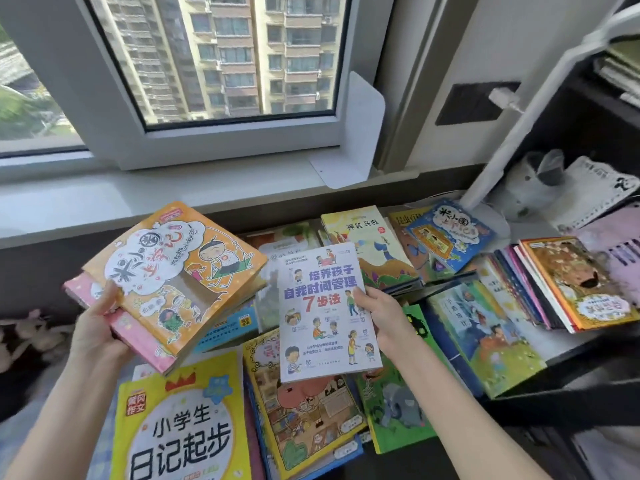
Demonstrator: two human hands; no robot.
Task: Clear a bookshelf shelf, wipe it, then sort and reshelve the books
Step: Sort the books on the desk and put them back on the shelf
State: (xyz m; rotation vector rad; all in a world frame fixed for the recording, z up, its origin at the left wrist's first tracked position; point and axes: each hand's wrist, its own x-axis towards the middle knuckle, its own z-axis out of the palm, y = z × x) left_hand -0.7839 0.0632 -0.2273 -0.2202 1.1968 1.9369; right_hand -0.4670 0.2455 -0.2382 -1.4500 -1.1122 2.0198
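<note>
At centre left, the left hand (98, 327) grips an orange book (180, 271) stacked on a pink book (138, 336); the right hand (384, 317) pinches a white book (325, 313) at centre frame.

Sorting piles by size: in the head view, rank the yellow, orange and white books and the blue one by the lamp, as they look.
1. Yellow book and orange book: alike; the frame cuts the yellow one.
2. White book.
3. Blue book, but it lies farthest.

"培养孩子自我时间管理7步法" on white book (325, 323), "小学生日记起步" on yellow book (180, 427), "神笔马良" on far book (363, 230), "米小圈" on orange book (180, 271)
</note>
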